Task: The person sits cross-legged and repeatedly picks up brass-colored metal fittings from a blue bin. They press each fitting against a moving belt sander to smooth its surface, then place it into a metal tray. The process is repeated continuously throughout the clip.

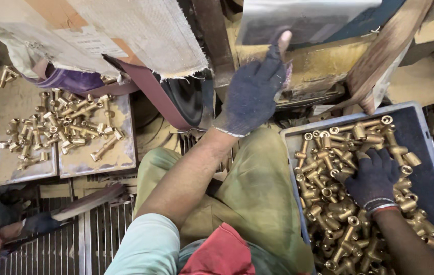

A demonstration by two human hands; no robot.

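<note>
My left hand (251,94), in a dark blue glove with one bare fingertip, reaches up at the centre and grips the lower edge of a grey metal plate (303,18). My right hand (374,178), in the same kind of glove, lies in a blue-grey plastic crate (430,122) at the right. Its fingers curl down over a heap of brass pipe fittings (339,214). Whether a fitting is lifted is hidden under the glove. My knees in olive trousers (257,193) sit between the two hands.
A maroon sanding belt (150,91) runs over a dark wheel just left of my left hand. Two flat trays (105,160) at the left carry more brass fittings (64,125). Another person's gloved hand (38,224) holds a wooden stick (92,200) at lower left, above a metal grate (105,239).
</note>
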